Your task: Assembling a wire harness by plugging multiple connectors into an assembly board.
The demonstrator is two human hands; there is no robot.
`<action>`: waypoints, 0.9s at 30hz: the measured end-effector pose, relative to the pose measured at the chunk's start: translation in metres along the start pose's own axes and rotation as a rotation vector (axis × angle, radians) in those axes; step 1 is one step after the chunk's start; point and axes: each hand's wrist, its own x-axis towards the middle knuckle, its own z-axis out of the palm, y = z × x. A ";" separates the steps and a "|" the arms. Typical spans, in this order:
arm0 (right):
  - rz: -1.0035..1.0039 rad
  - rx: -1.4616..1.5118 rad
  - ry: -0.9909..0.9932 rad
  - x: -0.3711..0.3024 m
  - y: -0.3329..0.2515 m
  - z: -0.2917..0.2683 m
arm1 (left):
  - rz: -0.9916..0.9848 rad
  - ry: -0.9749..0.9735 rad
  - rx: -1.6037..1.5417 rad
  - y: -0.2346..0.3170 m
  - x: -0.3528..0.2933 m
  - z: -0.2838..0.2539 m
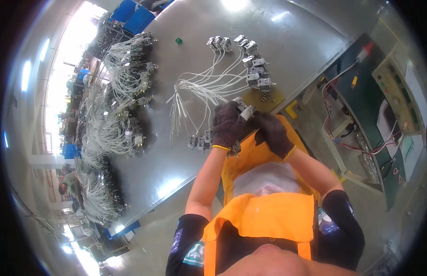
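Note:
My left hand, in a dark knit glove with a yellow cuff, is closed round a small silver box-shaped metal part near the table's front edge. My right hand, gloved alike, is beside it with bent fingers close to the part; its fingertips are hard to make out. A fanned bundle of white wires lies on the metal table beyond my hands. Similar metal parts sit at the wire ends in an arc to the right. Several more parts lie left of my left wrist.
Long heaps of wired metal parts line the table's left side. A small green object lies farther back. Blue bins stand at the far left. To the right, a green-topped bench carries a panelled instrument, red and white leads and scissors.

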 end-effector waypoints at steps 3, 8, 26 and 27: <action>0.479 0.506 -0.003 -0.014 0.003 0.002 | 0.155 0.039 0.185 -0.020 -0.007 0.008; 0.540 1.138 -0.167 -0.011 0.026 -0.004 | 0.145 -0.094 0.125 -0.028 -0.021 -0.007; 0.177 0.534 0.157 0.037 -0.014 -0.041 | -0.014 -0.150 -0.069 0.003 -0.003 -0.012; 0.258 0.379 0.114 0.024 -0.029 -0.038 | -0.044 -0.168 -0.082 0.003 -0.005 -0.016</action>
